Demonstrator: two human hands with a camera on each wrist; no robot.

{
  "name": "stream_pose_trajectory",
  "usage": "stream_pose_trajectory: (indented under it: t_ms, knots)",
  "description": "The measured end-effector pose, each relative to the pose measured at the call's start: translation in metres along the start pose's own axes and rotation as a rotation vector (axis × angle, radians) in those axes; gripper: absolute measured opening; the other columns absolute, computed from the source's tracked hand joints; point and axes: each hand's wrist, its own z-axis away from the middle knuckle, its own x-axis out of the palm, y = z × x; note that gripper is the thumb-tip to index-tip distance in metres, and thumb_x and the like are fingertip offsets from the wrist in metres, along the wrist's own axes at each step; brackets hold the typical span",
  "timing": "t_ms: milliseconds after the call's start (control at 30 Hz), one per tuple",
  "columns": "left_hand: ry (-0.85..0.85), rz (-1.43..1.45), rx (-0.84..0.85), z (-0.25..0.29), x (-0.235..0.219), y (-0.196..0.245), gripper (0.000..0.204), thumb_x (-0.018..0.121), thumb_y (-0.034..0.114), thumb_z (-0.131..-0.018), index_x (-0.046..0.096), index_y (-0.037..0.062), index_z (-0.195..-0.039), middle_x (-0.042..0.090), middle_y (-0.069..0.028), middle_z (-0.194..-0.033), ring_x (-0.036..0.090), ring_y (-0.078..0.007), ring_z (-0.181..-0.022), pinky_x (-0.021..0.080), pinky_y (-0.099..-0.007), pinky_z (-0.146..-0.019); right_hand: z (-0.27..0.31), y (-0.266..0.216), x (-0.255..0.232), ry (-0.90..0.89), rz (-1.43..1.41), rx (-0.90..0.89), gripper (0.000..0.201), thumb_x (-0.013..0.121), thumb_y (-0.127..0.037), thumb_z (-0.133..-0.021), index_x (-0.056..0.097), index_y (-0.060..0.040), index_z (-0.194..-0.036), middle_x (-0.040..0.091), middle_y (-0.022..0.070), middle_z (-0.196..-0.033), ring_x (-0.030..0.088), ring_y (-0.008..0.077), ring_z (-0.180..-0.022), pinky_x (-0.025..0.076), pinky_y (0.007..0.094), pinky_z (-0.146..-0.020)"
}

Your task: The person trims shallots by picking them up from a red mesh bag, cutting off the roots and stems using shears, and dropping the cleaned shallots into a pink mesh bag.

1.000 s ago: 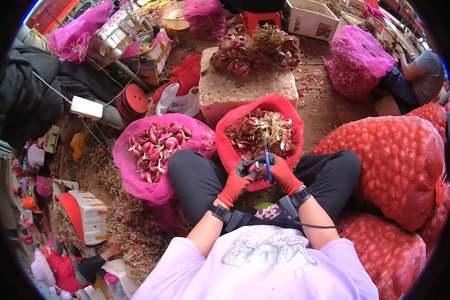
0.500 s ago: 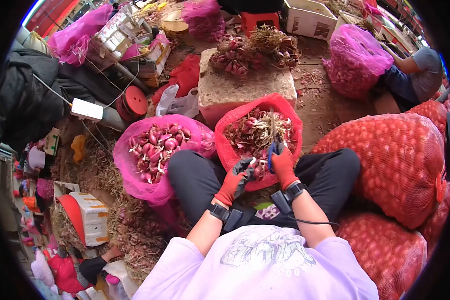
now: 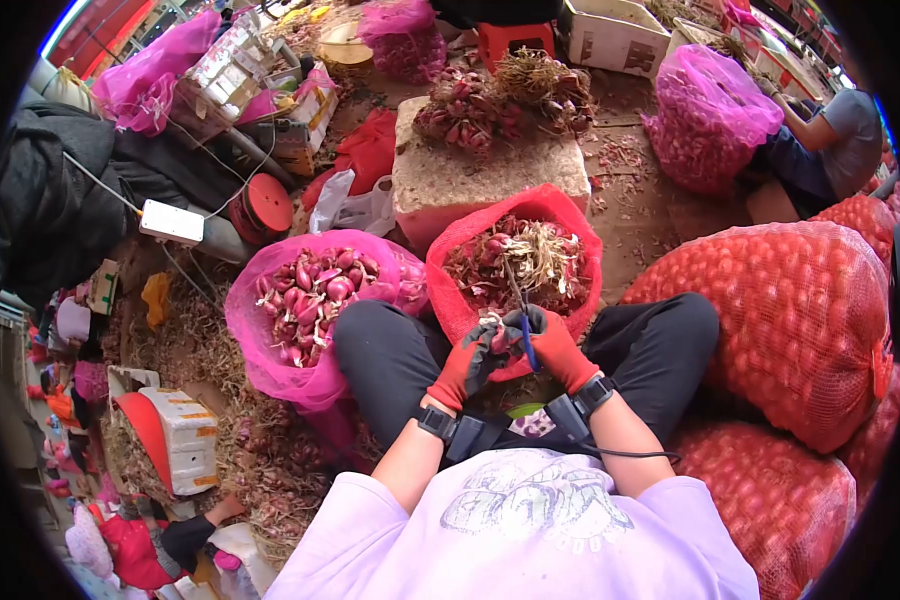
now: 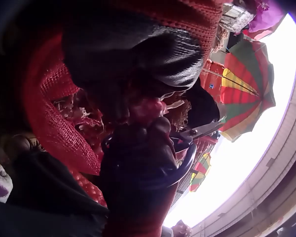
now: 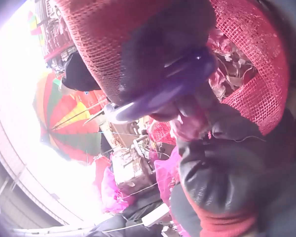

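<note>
Both hands wear red gloves with dark grey palms and meet over the near rim of a red mesh bag [image 3: 440,290]. My left hand [image 3: 470,362] pinches a pinkish shallot [image 5: 190,121] with pale dry ends. Looped on my right hand [image 3: 560,348] is a pair of scissors [image 3: 527,340] with blue handles, the blades pointing away over the bag. In the left wrist view the right fingertips are right at the shallot [image 4: 145,107], partly hiding it. Shallots with dry stalks and loose skins [image 3: 530,255] fill the red bag.
A pink mesh bag [image 3: 245,340] of cleaned shallots stands at the left knee. Full red mesh sacks [image 3: 760,320] are stacked at the right. Ahead, a foam block [image 3: 490,185] bears shallot bunches [image 3: 470,110]. Another person [image 3: 840,145] sits at the far right.
Half a second ago the right hand was farther forward with the scissors, apart from the left. It has come back beside the left hand and the shallot.
</note>
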Motion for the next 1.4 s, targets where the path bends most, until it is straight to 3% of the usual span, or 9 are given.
stream_pose_trajectory:
  t_ms: [433,533,667,733,867,900,1033,1167,1400]
  knots:
    - [-0.286,-0.509,0.039,0.016,0.029,0.023,0.038,0.042,0.034,-0.097,0.051,0.0063,-0.121,0.057,-0.0013,-0.107,0.049,-0.0045,-0.075,0.041,-0.0178,-0.062,0.004,-0.008,-0.012,-0.049,0.228,-0.113,0.019,0.063,-0.007,-0.079,0.06,-0.0011,-0.097,0.062,0.0029,-0.082,0.056,0.0073,-0.071,0.047,0.0236,-0.064]
    - [0.097,-0.059,-0.144,0.009,0.035,0.018,0.033,0.045,0.03,-0.096,0.051,0.0058,-0.117,0.057,-0.0022,-0.105,0.053,-0.0066,-0.078,0.043,-0.0191,-0.063,0.008,-0.013,-0.004,0.039,0.088,-0.028,0.016,0.063,-0.007,-0.08,0.059,-0.0009,-0.095,0.063,0.0045,-0.083,0.056,0.008,-0.072,0.047,0.0242,-0.065]
    - [0.112,-0.35,0.123,0.0,0.03,0.008,0.027,0.055,0.017,-0.091,0.051,0.005,-0.115,0.058,-0.0032,-0.104,0.056,-0.0084,-0.086,0.046,-0.0216,-0.07,0.009,-0.011,0.002,0.126,-0.283,0.06,0.018,0.063,-0.006,-0.078,0.06,0.0005,-0.094,0.064,0.0043,-0.084,0.059,0.0115,-0.076,0.048,0.0265,-0.07]
    - [0.006,-0.645,0.286,0.004,0.027,0.003,0.035,0.061,0.01,-0.087,0.047,0.0042,-0.119,0.058,-0.0041,-0.106,0.056,-0.0098,-0.091,0.047,-0.0241,-0.077,0.008,-0.001,0.004,0.166,0.069,-0.045,0.017,0.062,-0.009,-0.079,0.059,0.0005,-0.094,0.065,0.0087,-0.084,0.061,0.0151,-0.076,0.048,0.0279,-0.069]
    - [0.008,-0.56,0.079,0.008,0.033,0.012,0.029,0.061,0.002,-0.085,0.052,0.0029,-0.113,0.058,-0.0011,-0.099,0.055,-0.0073,-0.085,0.047,-0.0221,-0.072,0.003,-0.001,-0.001,0.315,1.074,-0.461,0.018,0.062,-0.013,-0.081,0.06,0.0006,-0.092,0.064,0.0166,-0.083,0.062,0.0236,-0.074,0.048,0.031,-0.067]
    - [0.011,-0.481,0.048,0.008,0.033,0.012,0.032,0.061,0.001,-0.084,0.052,0.003,-0.114,0.058,-0.0008,-0.099,0.055,-0.0073,-0.084,0.047,-0.0224,-0.072,0.001,0.0,-0.004,0.314,1.161,-0.314,0.025,0.062,-0.008,-0.074,0.057,0.001,-0.097,0.061,0.0218,-0.093,0.061,0.0355,-0.083,0.049,0.0339,-0.073]
    - [0.023,-0.497,0.057,0.005,0.018,0.005,0.038,0.061,-0.002,-0.081,0.05,0.0034,-0.117,0.058,-0.0008,-0.1,0.055,-0.0078,-0.085,0.047,-0.0238,-0.074,-0.008,0.015,-0.026,0.252,0.136,0.018,0.025,0.066,-0.013,-0.079,0.059,-0.001,-0.099,0.065,0.0103,-0.089,0.063,0.0178,-0.081,0.048,0.0286,-0.074]
    - [0.068,-0.701,0.248,0.0,0.011,-0.011,0.039,0.062,-0.003,-0.079,0.051,0.0034,-0.115,0.059,-0.0022,-0.101,0.056,-0.0092,-0.085,0.048,-0.0248,-0.073,-0.001,-0.003,-0.018,-0.048,0.12,0.017,0.029,0.072,-0.022,-0.079,0.061,-0.0012,-0.096,0.061,0.0038,-0.079,0.055,0.0087,-0.074,0.046,0.0257,-0.071]
    - [0.152,-0.407,-0.062,0.012,0.027,0.014,0.021,0.055,0.01,-0.088,0.056,0.0058,-0.108,0.061,-0.0005,-0.088,0.057,-0.0086,-0.072,0.048,-0.0228,-0.065,0.009,-0.01,-0.006,-0.053,0.242,-0.099,0.035,0.073,-0.029,-0.074,0.06,0.0005,-0.087,0.06,0.0056,-0.072,0.054,0.0109,-0.07,0.045,0.0298,-0.068]
